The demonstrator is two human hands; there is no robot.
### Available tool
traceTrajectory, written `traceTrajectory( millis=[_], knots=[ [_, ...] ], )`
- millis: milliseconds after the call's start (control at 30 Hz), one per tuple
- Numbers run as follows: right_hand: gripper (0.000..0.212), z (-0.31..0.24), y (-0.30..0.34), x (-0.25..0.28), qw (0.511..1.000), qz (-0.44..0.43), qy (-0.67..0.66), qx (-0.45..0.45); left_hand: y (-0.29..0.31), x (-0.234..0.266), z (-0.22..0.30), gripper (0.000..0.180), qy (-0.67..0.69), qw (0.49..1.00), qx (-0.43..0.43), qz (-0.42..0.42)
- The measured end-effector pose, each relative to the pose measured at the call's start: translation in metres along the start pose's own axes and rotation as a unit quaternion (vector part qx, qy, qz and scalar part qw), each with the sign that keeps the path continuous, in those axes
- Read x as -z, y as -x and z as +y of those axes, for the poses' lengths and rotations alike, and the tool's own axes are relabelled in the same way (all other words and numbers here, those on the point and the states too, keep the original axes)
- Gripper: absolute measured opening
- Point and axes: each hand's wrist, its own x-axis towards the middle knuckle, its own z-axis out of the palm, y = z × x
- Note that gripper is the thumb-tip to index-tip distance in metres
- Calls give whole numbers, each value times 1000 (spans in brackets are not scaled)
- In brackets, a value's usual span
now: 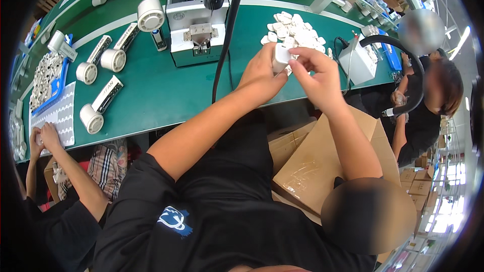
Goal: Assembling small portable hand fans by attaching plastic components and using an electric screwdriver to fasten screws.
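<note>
A white plastic housing (pixel 280 59) with a rounded end is held over the table's near edge. My left hand (pixel 258 73) wraps round it from the left, fingers closed. Against the housing's upper right end, the thumb and forefinger of my right hand (pixel 318 76) are pinched; whether a small piece sits between those fingertips is hidden. Just beyond both hands lies a pile of small white plastic pieces (pixel 298 31) on the green table (pixel 176 88). A grey bench machine (pixel 197 25) with a metal fixture at its front stands to the left of the pile.
Several white handheld fans (pixel 92 118) lie or stand at the left. A black cable (pixel 228 40) hangs before the machine. At the right are a white box-shaped device (pixel 359 60) and a black flexible arm (pixel 419 78). Cardboard boxes (pixel 315 158) stand below; co-workers sit on both sides.
</note>
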Motion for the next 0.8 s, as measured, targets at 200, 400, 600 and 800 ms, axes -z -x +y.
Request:
traceTrajectory(
  millis=[200, 400, 600, 800],
  knots=[
    [6, -16, -26, 28, 986, -145, 8, -80, -4, -9, 13, 37, 57, 998, 5, -10],
    [5, -26, -38, 39, 971, -218, 28, -92, -5, -18, 12, 36, -19, 1000, -16, -2],
    [6, -28, -41, 48, 958, -254, 48, -127, -5, -22, 11, 33, -47, 997, -55, -19],
    [5, -31, -40, 49, 955, -247, 90, -138, -5, -27, 8, 30, -76, 993, -85, -10]
  ],
)
